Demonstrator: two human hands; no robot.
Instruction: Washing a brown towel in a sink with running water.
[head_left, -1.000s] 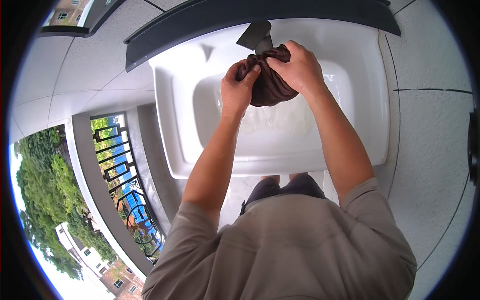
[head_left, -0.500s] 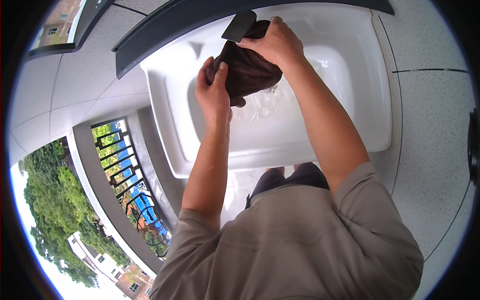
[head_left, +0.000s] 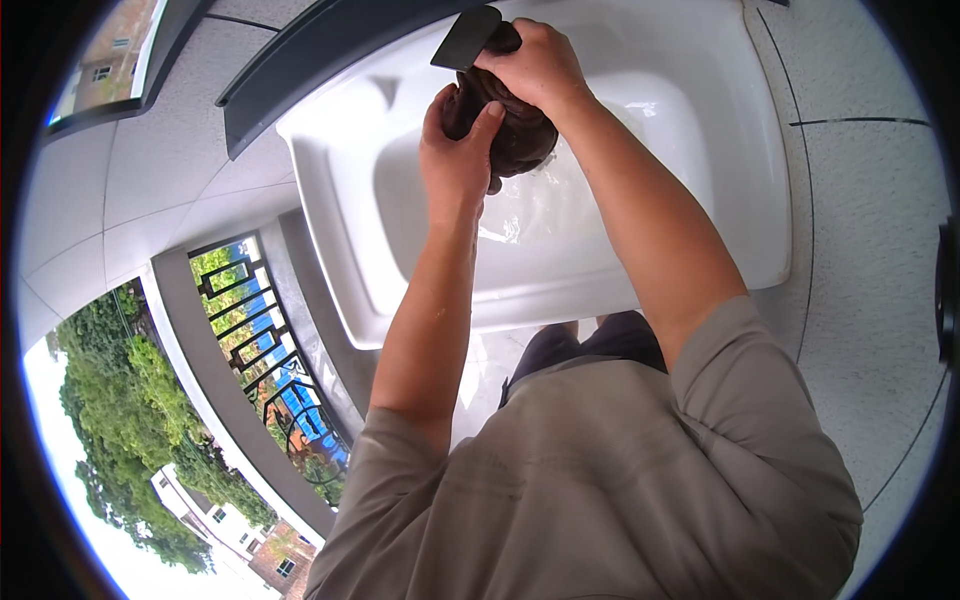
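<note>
Over the white sink [head_left: 740,180], both of my hands grip a wet, dark brown cloth [head_left: 525,140], bunched up and glossy. My left hand [head_left: 458,150] holds its left side, with the thumb on top. Farther off, my right hand [head_left: 535,65] is closed round the upper part, its fingers partly hidden. A flat, dark grey plate with rounded corners [head_left: 466,38] juts out beside my right thumb, above the cloth; I cannot tell whether it is part of a tap. Below the cloth, shallow water [head_left: 515,220] ripples in the basin.
A dark curved ledge [head_left: 290,85] runs behind the sink. Grey tiled wall [head_left: 870,220] lies to the right. A window railing [head_left: 265,330] stands at the left, with trees [head_left: 130,400] and buildings outside.
My hands have come closer together, and the cloth is squeezed from a spread, hanging shape into a tighter bundle. My left hand has shifted right and away from me.
</note>
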